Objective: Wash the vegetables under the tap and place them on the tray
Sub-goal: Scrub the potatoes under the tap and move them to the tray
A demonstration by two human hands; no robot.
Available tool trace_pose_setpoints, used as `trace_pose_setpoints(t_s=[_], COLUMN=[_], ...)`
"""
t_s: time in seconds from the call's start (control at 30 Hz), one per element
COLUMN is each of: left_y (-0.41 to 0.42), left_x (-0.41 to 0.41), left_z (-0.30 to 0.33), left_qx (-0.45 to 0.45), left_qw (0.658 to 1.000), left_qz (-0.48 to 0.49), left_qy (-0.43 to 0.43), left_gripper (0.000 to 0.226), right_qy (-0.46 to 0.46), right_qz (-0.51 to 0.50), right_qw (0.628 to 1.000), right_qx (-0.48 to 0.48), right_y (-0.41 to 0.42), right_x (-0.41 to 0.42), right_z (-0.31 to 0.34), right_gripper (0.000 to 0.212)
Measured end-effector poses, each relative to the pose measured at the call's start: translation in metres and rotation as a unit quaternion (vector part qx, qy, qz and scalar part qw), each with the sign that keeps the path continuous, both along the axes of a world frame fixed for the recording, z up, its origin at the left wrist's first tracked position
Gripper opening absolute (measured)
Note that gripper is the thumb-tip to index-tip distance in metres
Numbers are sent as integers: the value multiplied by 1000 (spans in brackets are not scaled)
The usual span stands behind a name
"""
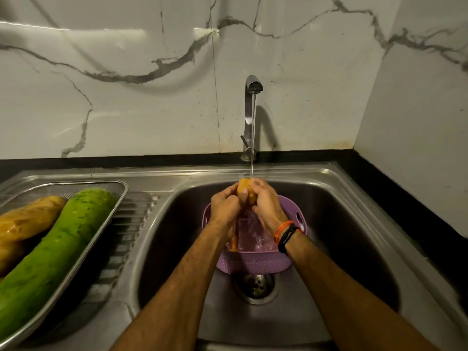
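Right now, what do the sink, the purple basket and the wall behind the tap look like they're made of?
Sink: brushed stainless steel, going by its dull grey sheen. Purple basket: probably moulded plastic, matte, with a perforated wall. Wall: glossy white marble-look tile or slab, grey-veined; which one is unclear.

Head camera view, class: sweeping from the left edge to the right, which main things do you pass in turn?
Yellowish vegetable → green gourd → tray rim → left hand → right hand, both gripping the vegetable under the tap.
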State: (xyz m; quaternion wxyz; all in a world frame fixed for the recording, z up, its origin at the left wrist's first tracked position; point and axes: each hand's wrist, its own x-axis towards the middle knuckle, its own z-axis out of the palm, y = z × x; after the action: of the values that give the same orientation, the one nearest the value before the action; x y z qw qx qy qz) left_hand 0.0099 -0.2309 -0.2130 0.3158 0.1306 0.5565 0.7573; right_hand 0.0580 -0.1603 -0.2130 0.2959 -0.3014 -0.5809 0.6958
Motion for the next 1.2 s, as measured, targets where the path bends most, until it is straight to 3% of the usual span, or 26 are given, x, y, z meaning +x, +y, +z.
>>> trace_pose_setpoints(t_s=[0.2, 0.37, 0.5, 0.6, 0.77, 0.83, 0.9, 1.07, 1.2], left_y=[-1, -1, 4, 4, 6, 4, 2, 9, 7], left_x=[-6, -1, 1, 5, -1, 0, 1, -1, -1], left_z=[-4, -6, -6, -8, -8, -8, -7, -7, -8], left_qx=[16, -7, 4, -1, -11, -20, -15, -17, -5], left_qw=[999, 994, 997, 995, 993, 991, 992, 992, 995], left_qz=[3, -51, -7, -29, 31, 20, -10, 48, -10], left_qy=[30, 94, 79, 94, 110, 128, 124, 111, 100], left_gripper=[31, 34, 34, 38, 43, 49, 50, 41, 48], right_qy=[-22, -4, -7, -18, -14, -13, -19, 16, -3], right_qz=[17, 11, 7, -27, -17, -39, -65, -44, -68], right_qw=[997, 999, 999, 999, 996, 997, 998, 997, 998], right_qx=[78, 36, 35, 1, 86, 61, 11, 55, -11], right_y=[-4, -3, -4, 1, -16, -12, -4, -17, -1], right_x=[0, 1, -1, -3, -11, -15, -14, -18, -15], right_z=[0, 3, 2, 5, 0, 3, 7, 2, 6], right_gripper=[24, 47, 45, 42, 37, 27, 30, 33, 33])
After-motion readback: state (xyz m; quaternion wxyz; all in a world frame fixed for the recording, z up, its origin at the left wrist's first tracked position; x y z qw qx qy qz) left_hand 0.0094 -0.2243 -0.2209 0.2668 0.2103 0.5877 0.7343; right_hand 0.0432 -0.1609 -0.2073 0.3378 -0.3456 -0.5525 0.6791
